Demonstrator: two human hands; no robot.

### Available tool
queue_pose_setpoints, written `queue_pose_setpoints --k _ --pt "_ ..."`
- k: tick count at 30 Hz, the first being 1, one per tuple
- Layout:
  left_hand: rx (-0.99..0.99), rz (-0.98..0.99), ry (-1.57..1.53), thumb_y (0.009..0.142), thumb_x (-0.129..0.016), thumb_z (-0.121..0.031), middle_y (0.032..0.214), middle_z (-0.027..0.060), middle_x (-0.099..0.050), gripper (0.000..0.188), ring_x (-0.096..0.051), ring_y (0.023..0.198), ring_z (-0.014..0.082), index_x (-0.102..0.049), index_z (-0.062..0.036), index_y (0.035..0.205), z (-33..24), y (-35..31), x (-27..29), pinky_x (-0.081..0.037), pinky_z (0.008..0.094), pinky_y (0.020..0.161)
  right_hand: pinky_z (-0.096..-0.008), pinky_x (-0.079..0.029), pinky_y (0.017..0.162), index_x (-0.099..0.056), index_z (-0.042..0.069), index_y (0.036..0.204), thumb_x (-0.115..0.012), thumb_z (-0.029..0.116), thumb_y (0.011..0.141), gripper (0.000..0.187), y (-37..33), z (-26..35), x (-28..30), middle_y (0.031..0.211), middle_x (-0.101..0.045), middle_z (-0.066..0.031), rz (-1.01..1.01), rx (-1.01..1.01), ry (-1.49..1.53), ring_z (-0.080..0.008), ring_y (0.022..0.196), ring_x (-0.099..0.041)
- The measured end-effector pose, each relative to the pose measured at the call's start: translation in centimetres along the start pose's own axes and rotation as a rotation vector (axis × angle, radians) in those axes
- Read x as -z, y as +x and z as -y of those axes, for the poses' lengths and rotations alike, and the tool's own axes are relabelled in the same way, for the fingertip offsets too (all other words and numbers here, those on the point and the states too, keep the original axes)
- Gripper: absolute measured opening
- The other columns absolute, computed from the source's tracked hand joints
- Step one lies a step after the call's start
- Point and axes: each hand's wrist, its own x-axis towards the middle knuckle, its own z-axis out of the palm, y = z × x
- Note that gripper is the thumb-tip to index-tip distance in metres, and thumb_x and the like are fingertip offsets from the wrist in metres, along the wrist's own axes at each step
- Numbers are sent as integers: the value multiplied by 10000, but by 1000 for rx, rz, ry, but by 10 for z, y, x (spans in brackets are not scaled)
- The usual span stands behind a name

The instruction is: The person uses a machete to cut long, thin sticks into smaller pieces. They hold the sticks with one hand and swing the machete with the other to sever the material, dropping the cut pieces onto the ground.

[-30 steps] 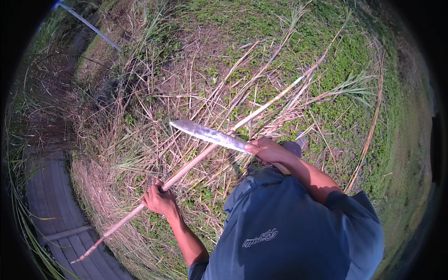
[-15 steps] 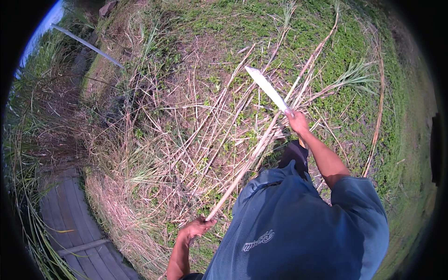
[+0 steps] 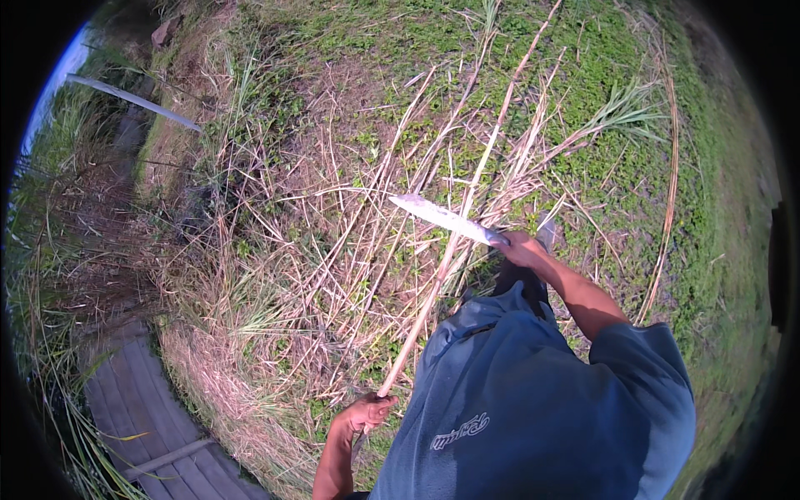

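My left hand [image 3: 367, 412] grips the lower end of a long pale cane stalk [image 3: 423, 312], which runs up and to the right over the ground. Fingers wrapped around its handle, my right hand [image 3: 522, 248] holds a machete [image 3: 437, 215]. The bright, broad blade points left and crosses the stalk about halfway along; whether it touches the stalk I cannot tell. The handle is mostly hidden in my right hand.
Dry cut stalks [image 3: 333, 283] lie scattered over green ground cover. A leafy-topped stalk [image 3: 617, 121] lies at the right. Dark planks [image 3: 137, 392] form a walkway at lower left, beside tall grass [image 3: 50, 275]. A pale pole [image 3: 137, 100] slants at upper left.
The machete and my right hand have come down toward me, and the blade has turned flatter across the stalk. My left hand has shifted slightly right, still on the stalk.
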Motion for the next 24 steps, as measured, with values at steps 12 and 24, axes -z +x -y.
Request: queue_pose_setpoints --k 12,24 --pt "-613 -512 471 931 -653 -367 584 -7 -495 342 -418 437 125 -622 -36 1014 -14 40 -3 -336 317 401 -465 -514 696 -706 61 991 -551 536 913 506 -11 67 -12 821 -676 -204 335 282 -222 -380 750 -663" --pt "-664 -1130 1056 950 -563 -437 558 204 -579 382 -591 519 412 -544 -63 873 -34 18 -37 -468 520 513 -469 -517 783 -709 66 1066 -507 627 892 621 63 29 62 851 -696 -214 -174 -141 -222 -371 808 -674"
